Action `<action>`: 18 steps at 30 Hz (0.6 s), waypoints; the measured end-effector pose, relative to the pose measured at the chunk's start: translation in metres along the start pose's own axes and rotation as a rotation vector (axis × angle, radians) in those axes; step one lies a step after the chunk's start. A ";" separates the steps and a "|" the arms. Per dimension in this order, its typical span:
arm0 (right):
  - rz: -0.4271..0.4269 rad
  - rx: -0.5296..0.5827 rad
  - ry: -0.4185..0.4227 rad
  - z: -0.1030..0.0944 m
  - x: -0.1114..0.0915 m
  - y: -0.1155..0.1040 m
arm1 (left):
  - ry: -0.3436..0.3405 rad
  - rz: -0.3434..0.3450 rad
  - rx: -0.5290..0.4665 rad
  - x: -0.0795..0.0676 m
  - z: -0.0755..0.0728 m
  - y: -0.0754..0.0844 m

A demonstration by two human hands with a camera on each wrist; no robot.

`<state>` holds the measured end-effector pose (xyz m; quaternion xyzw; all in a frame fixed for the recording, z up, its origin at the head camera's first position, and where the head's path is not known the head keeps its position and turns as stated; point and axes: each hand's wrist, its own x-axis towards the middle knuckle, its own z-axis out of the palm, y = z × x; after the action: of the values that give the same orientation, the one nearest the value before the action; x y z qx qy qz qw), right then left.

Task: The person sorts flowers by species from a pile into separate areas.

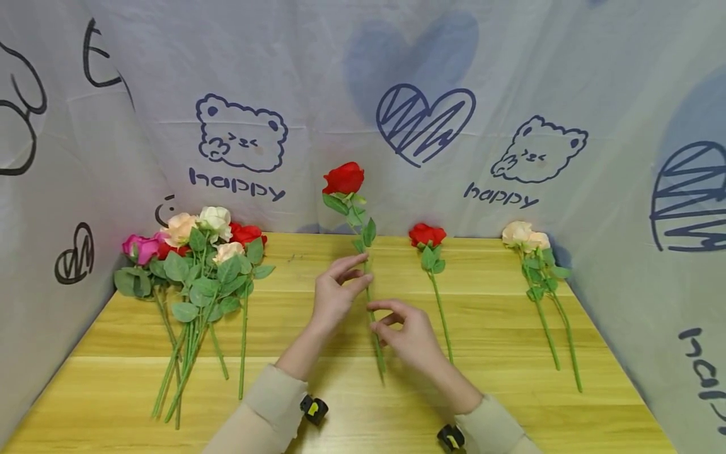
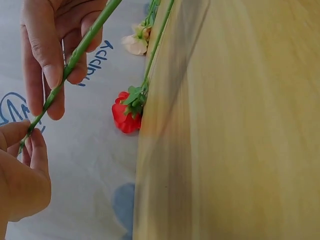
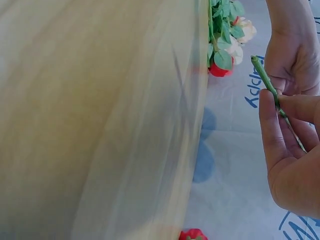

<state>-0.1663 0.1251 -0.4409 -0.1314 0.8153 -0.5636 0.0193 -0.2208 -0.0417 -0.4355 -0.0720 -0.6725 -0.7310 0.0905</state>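
Note:
A single red rose (image 1: 344, 178) stands raised above the table in the head view, its bloom up and its green stem slanting down to the right. My left hand (image 1: 333, 296) pinches the stem just below the leaves. Lower on the same stem, my right hand (image 1: 413, 337) holds it between thumb and fingers. The left wrist view shows the bare stem (image 2: 92, 32) crossing both hands, with its bloom out of sight. In the right wrist view the cut stem end (image 3: 256, 61) sticks out past the right hand's fingertips.
On the left of the wooden table (image 1: 295, 372) lies a pile of mixed roses (image 1: 215, 224). Another red rose (image 1: 427, 234) lies right of my hands, and two pale peach roses (image 1: 524, 234) lie farther right. A printed cloth (image 1: 317, 57) hangs behind.

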 end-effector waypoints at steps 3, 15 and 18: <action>0.002 0.006 0.018 -0.003 0.000 -0.003 | -0.026 0.012 0.014 0.000 -0.001 0.004; -0.015 -0.019 0.098 -0.033 0.000 0.000 | -0.068 0.062 0.110 -0.002 -0.034 0.009; 0.006 -0.039 0.109 -0.044 -0.002 0.005 | -0.080 0.072 0.167 -0.004 -0.049 0.007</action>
<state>-0.1732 0.1673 -0.4299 -0.0983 0.8264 -0.5538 -0.0259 -0.2146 -0.0912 -0.4336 -0.1173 -0.7311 -0.6653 0.0954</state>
